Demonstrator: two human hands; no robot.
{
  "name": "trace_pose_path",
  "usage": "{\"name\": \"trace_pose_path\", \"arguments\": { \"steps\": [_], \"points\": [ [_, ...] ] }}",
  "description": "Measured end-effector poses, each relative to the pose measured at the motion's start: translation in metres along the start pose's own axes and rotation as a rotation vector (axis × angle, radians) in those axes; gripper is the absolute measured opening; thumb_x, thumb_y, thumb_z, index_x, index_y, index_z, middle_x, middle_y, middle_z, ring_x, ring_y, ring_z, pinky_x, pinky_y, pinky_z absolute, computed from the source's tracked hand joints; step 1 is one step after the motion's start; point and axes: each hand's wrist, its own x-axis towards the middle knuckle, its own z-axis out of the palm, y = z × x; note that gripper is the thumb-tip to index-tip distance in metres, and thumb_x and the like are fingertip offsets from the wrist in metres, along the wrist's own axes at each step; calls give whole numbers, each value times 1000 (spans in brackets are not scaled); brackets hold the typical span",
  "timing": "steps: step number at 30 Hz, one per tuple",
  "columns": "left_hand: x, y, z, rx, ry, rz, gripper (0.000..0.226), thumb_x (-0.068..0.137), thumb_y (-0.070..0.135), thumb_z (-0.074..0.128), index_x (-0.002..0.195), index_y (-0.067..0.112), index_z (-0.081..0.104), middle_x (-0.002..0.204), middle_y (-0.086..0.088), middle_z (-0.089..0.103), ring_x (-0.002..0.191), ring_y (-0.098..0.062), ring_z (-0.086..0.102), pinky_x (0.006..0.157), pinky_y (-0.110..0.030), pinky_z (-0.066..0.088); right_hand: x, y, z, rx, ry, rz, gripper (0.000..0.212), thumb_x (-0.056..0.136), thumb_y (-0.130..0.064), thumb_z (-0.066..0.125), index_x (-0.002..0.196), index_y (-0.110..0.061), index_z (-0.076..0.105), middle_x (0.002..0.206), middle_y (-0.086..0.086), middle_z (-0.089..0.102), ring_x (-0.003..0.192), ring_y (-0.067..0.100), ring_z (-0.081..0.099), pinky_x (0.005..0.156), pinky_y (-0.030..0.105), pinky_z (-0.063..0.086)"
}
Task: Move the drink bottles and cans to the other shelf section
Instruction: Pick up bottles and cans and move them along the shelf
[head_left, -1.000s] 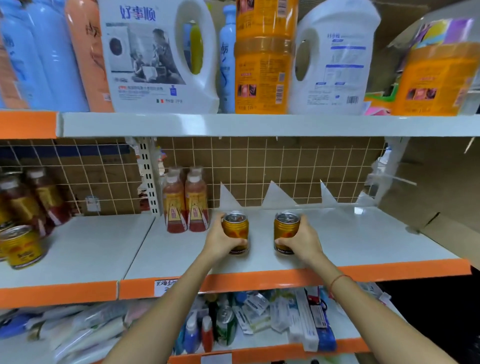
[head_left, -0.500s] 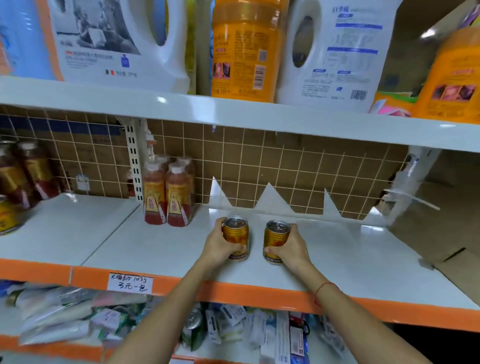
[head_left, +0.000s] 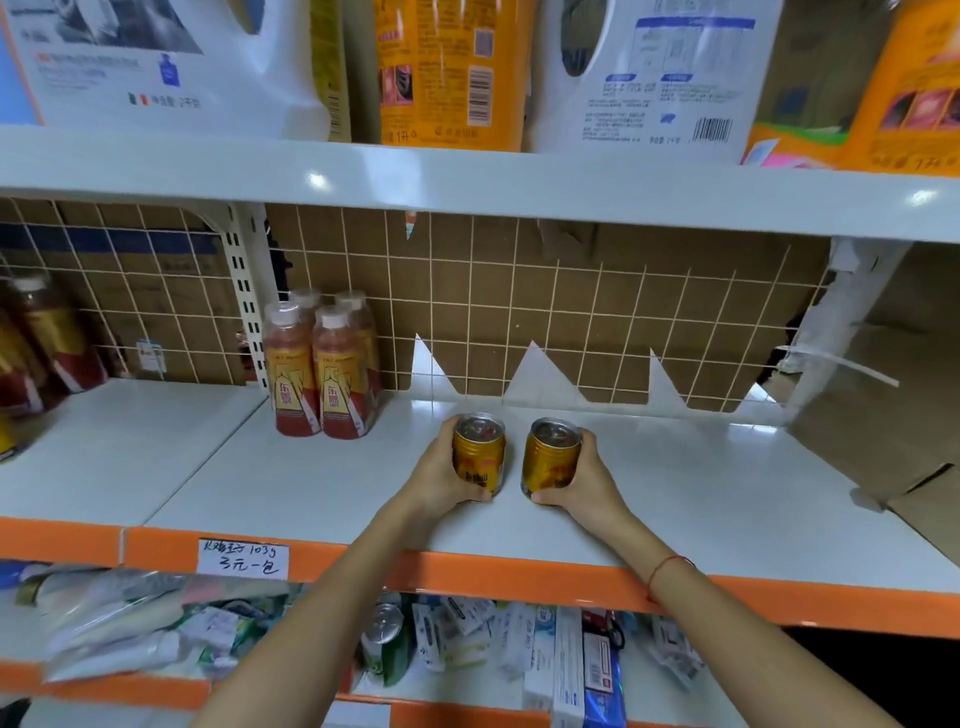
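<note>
Two gold drink cans stand close together on the white right shelf section (head_left: 675, 499). My left hand (head_left: 439, 475) grips the left can (head_left: 479, 452) from its left side. The right can (head_left: 550, 456) is gripped from its right side by my right hand (head_left: 587, 480). Several red drink bottles (head_left: 317, 369) with yellow labels stand at the back left corner of this same section. On the left shelf section (head_left: 114, 447), more red bottles (head_left: 47, 343) show at the frame's left edge.
Large detergent jugs and orange bottles (head_left: 452, 73) fill the shelf above. A wire grid backed by torn cardboard (head_left: 571, 306) closes the rear. Below, the lower shelf holds packets, boxes and a green can (head_left: 384, 644). A handwritten price tag (head_left: 243, 557) hangs on the orange edge.
Both cans have come closer together and now sit side by side on the shelf. The view has shifted right and closer, so the left section's cans slid out of sight.
</note>
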Motion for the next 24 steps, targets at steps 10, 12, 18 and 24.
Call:
{"name": "trace_pose_path", "arguments": {
  "steps": [10,12,18,24],
  "points": [
    [21,-8,2,40,48,-35,79,70,12,83,133,14,37,130,-5,53,114,-16,50,89,-21,41,18,-3,10,-105,109,1,81,60,-21,88,123,-15,37,127,8,52,115,24,52,87,30,42],
    [30,-11,2,44,52,-20,78,70,13,83,133,14,38,130,-5,53,112,-16,50,89,-21,41,23,-4,13,-121,127,-5,80,61,-24,88,122,-15,36,126,7,53,113,24,53,84,30,42],
    [59,-21,2,39,77,0,78,69,15,84,133,14,39,127,-5,56,108,-15,52,88,-22,42,44,-7,26,-159,175,10,81,66,-30,85,125,-16,31,126,8,55,110,27,57,87,35,46],
    [85,-27,2,17,72,12,81,70,17,83,136,15,36,129,-4,55,106,-13,50,86,-20,41,69,-6,29,-174,199,2,83,67,-33,84,127,-15,30,127,9,55,110,28,56,87,35,46]
  ]
}}
